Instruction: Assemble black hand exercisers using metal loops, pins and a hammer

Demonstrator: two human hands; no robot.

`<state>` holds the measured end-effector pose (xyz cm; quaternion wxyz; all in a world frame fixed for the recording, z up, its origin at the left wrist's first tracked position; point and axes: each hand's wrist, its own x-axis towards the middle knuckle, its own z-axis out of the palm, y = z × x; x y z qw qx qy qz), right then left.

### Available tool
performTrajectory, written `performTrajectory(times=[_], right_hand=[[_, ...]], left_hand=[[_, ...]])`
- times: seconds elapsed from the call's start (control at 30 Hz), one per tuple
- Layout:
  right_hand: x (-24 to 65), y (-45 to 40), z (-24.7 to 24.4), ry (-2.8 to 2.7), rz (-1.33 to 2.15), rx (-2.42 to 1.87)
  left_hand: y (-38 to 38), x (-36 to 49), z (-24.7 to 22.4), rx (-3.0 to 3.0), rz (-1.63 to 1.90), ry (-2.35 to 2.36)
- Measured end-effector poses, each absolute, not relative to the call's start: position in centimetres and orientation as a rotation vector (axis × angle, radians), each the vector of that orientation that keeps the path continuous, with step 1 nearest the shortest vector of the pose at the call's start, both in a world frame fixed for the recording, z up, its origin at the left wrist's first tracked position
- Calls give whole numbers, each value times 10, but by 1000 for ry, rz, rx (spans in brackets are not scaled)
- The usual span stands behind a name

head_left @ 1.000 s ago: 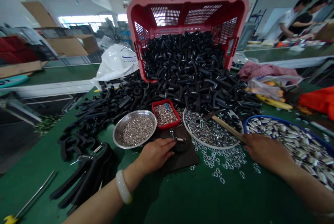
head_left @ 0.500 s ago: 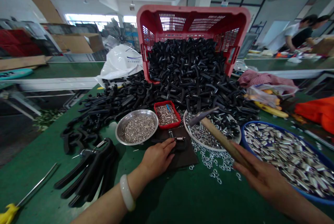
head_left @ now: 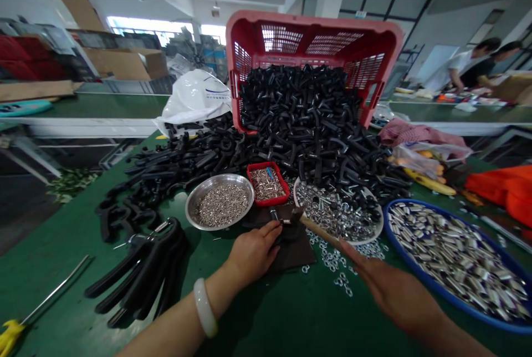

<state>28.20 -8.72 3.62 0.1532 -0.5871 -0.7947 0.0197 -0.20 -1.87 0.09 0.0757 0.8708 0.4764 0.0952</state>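
My right hand [head_left: 394,290] grips the wooden handle of a hammer [head_left: 322,231], whose dark head is down at the small spring end of a black part [head_left: 291,231]. Whether the head touches it I cannot tell. With fingers together, my left hand [head_left: 253,251] presses that black part onto a dark plate [head_left: 297,257]. The part's left portion is hidden by my fingers. Just behind it are a metal bowl [head_left: 192,218] of tiny metal pieces and a red tray [head_left: 274,200] of small pins. A white dish [head_left: 380,224] of screws and fittings stands right of the plate.
A red crate [head_left: 316,20] spills black parts across the back. At right is a blue tray [head_left: 399,254] of metal sleeves. Loose nuts [head_left: 332,260] lie near the plate. Assembled black handles [head_left: 141,274] and a yellow-handled screwdriver [head_left: 12,332] lie left. Two people [head_left: 474,66] work beyond.
The hammer has come down and left from above the white dish to the black part, my right hand moving with it. My left hand stays on the part.
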Motion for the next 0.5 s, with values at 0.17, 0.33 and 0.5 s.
performTrajectory(times=[0.17, 0.33, 0.5], right_hand=[[286, -85, 47, -2155, 79, -1699], [293, -82, 35, -2386, 19, -1719], [286, -75, 56, -2353, 14, -1742]], left_hand=[[-18, -2, -1, 2627, 315, 1416], [-18, -3, -2, 2622, 299, 1416], [-17, -6, -2, 2622, 331, 1370]])
